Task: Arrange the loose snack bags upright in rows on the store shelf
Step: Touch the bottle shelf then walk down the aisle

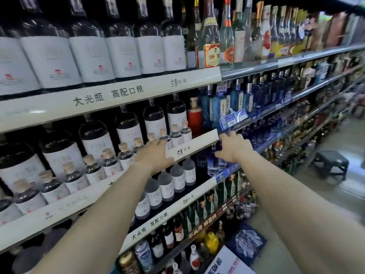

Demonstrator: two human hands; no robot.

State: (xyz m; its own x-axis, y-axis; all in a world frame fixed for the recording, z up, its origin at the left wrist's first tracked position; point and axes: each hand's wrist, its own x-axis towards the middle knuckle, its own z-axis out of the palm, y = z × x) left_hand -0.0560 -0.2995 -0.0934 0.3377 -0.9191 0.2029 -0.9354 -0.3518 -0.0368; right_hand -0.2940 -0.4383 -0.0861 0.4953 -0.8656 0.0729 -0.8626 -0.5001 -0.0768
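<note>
No snack bags are in view; the shelves in front of me hold liquor bottles. My left hand (153, 155) lies flat, palm down, on the white price strip (194, 146) of the middle shelf. Its fingers are spread and reach toward the small cork-topped bottles (124, 155), holding nothing. My right hand (232, 148) is just right of the strip's end, on the shelf below. Its fingers and thumb curl around the dark neck of a clear blue-tinted bottle (213, 167). Both forearms stretch up from the bottom of the view.
Large white-labelled dark bottles (90, 56) fill the top shelf, and grey frosted bottles (177, 178) stand below my left arm. Blue bottles (237, 97) run off to the right. A dark stool (329, 163) stands in the aisle, with boxes (245, 244) on the floor near my right arm.
</note>
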